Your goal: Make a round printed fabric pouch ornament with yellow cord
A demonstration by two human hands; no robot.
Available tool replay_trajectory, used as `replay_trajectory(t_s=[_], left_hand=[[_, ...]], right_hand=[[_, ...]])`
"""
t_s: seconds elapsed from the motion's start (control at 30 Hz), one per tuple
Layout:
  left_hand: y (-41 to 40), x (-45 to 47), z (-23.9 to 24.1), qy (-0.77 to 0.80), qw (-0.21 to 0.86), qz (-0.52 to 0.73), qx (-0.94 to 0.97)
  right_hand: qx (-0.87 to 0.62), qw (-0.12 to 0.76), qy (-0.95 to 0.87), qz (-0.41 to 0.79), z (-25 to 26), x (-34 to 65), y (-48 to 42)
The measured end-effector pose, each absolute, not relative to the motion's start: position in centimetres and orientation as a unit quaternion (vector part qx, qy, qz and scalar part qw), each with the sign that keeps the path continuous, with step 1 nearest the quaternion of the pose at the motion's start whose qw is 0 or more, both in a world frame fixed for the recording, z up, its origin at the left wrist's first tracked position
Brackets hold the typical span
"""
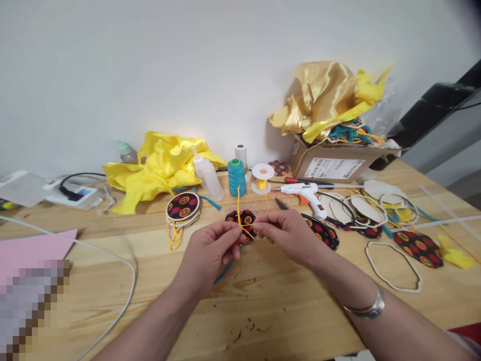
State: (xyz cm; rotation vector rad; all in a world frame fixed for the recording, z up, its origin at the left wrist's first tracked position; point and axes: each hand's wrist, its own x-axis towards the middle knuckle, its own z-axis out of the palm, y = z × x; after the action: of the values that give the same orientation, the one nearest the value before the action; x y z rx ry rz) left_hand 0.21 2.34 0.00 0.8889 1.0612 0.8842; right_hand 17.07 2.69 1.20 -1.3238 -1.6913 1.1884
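Both my hands meet over the middle of the wooden table. My left hand pinches a yellow cord that rises above the fingers. My right hand pinches the same cord from the other side. Between and behind the fingertips is a small oval piece covered in black patterned fabric. A teal strip shows under my left hand. A silver bracelet is on my right wrist.
A white glue gun, teal thread cone, yellow thread spool and squeeze bottle stand behind. Yellow satin lies back left, a cardboard box back right. Fabric ovals and white rings lie right. A white cable curves left.
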Motion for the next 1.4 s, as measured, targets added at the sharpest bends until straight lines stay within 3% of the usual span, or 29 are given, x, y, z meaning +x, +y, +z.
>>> replay_trajectory(t_s=[0.17,0.6,0.9,1.4], left_hand=[[2.4,0.1,-0.3,0.459,0.688,0.412,0.383],[2.5,0.1,-0.9,0.472,0.652,0.436,0.403],[2.1,0.4,-0.9,0.459,0.716,0.425,0.308],[2.1,0.4,-0.8,0.431,0.754,0.434,0.239]], right_hand=[[-0.503,0.39,-0.686,0.352,1.1,16.6,2.0],[-0.467,0.413,-0.748,0.229,0.5,15.8,0.8],[-0.349,0.233,-0.9,-0.115,0.2,15.6,-0.2],[-0.321,0.196,-0.91,-0.176,0.4,15.3,-0.4]])
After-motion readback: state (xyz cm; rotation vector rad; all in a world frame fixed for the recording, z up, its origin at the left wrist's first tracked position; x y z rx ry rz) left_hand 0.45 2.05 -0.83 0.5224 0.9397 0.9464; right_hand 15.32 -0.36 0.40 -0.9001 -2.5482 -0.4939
